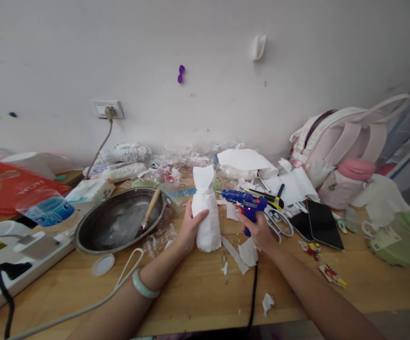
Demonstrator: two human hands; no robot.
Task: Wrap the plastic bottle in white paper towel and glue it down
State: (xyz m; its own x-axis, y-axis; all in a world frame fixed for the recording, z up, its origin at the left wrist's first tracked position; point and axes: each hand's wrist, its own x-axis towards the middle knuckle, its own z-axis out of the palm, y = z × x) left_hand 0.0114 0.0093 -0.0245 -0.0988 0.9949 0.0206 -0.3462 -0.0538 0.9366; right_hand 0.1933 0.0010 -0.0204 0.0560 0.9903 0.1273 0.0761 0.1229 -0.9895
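In the middle of the head view, my left hand (190, 228) is closed round a white paper-wrapped bottle shape (207, 217), held upright with its narrow neck and flared top upward. My right hand (259, 230) grips a blue hot glue gun (242, 198) by its handle. A small red light glows on the gun, and its nozzle points left at the wrapped form's upper side. Whether the nozzle touches the paper I cannot tell. Below the gun lie torn paper scraps (249, 251), and a black cord (253, 295) runs down to the table's front edge.
A metal basin (120, 222) with a wooden-handled brush (150, 211) stands at left, near a white power strip (24, 267). To the right lie scissors (282, 222), a cutter knife (272, 200), a dark tablet (323, 224) and a pink backpack (339, 132). Crumpled clear plastic (187, 158) lines the wall.
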